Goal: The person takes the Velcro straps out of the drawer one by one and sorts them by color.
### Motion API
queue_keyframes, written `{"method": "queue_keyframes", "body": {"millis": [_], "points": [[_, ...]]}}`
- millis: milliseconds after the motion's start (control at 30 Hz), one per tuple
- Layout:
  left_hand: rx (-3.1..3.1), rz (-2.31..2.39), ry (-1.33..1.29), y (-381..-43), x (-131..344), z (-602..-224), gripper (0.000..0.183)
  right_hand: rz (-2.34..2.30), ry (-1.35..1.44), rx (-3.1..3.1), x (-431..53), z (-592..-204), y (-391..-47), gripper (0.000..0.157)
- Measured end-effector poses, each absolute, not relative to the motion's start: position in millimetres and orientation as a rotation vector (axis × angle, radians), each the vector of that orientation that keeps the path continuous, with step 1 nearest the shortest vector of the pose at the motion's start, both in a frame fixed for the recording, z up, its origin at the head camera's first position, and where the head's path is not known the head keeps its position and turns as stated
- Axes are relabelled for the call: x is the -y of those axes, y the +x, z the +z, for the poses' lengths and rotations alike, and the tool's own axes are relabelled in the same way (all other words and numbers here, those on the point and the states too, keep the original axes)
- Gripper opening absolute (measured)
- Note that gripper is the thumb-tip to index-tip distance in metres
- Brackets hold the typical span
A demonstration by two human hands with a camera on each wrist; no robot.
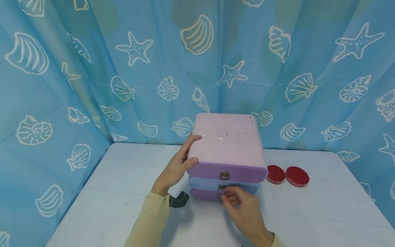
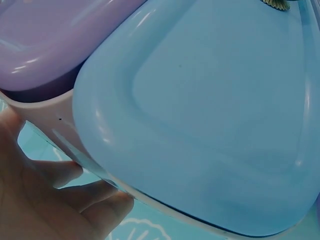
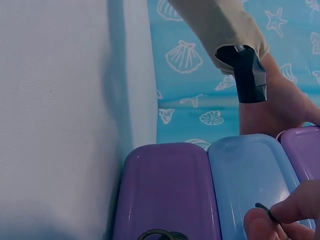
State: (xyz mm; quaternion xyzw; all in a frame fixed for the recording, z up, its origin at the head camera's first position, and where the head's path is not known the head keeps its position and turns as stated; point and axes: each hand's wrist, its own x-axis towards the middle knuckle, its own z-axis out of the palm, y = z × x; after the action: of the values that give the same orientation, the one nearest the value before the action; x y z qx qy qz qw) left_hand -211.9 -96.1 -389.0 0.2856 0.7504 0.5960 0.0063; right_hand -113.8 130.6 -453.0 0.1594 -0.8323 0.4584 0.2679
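A small three-drawer chest with a pale pink top stands on the table, its fronts purple, blue and purple from top to bottom. My left hand rests against its left side, with the thumb at the front corner and a fingertip on the top edge. In the left wrist view, that hand's fingers stretch along the casing. My right hand pinches the metal ring pull of the blue middle drawer between thumb and forefinger. A dark gap shows beneath the purple drawer front in the left wrist view.
Two flat red discs, like ribbon rolls, lie to the right of the chest. The table has a pale cover. Behind it hangs a blue curtain with white shells and starfish. A dark device sits at the left wrist.
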Motion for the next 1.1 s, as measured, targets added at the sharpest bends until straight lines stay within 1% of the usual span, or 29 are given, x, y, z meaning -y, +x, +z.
{"method": "queue_keyframes", "body": {"millis": [367, 600, 1100], "points": [[-2.351, 1.863, 0.888, -211, 96, -388, 0.069, 1.276, 0.388, 2.245, -129, -450, -112, 0.026], [-2.349, 1.869, 0.883, -212, 97, -388, 0.069, 1.337, 0.336, 2.298, -124, -447, -105, 0.029], [-2.335, 1.867, 0.884, -213, 97, -389, 0.064, 1.323, 0.31, 2.374, -125, -440, -100, 0.026]]}}
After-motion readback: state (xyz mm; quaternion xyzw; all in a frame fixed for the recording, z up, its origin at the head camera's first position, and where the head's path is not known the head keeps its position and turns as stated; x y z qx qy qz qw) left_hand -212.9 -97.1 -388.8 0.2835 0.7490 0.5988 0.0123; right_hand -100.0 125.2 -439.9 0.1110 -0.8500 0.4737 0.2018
